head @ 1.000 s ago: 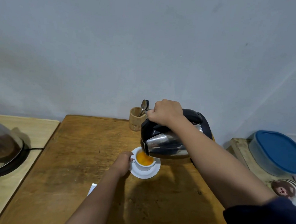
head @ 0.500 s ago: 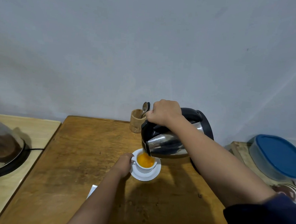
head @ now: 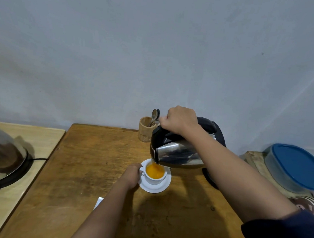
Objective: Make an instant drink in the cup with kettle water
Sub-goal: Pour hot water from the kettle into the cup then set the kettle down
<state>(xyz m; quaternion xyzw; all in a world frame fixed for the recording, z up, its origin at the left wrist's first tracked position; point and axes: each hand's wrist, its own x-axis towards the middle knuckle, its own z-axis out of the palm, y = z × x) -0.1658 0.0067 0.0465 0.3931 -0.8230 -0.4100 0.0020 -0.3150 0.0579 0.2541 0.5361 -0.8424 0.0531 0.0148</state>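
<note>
Head view: right grip [head: 179, 120] closed around handle of tilted kettle [head: 178, 153], spout just above cup [head: 155, 173]. Left grip [head: 132, 174] pinching cup handle, cup on saucer [head: 154, 188] on desk [head: 93, 170]. Orange drink near full; stirring presumably left.

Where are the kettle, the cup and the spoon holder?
kettle [head: 178, 153], head view, steel body.
cup [head: 154, 180], head view, white front wall.
spoon holder [head: 144, 129], head view, wooden side.

Wooden holder [head: 145, 126] w/ spoons [head: 153, 115], blue-lidded tub [head: 296, 166] at right.
</note>
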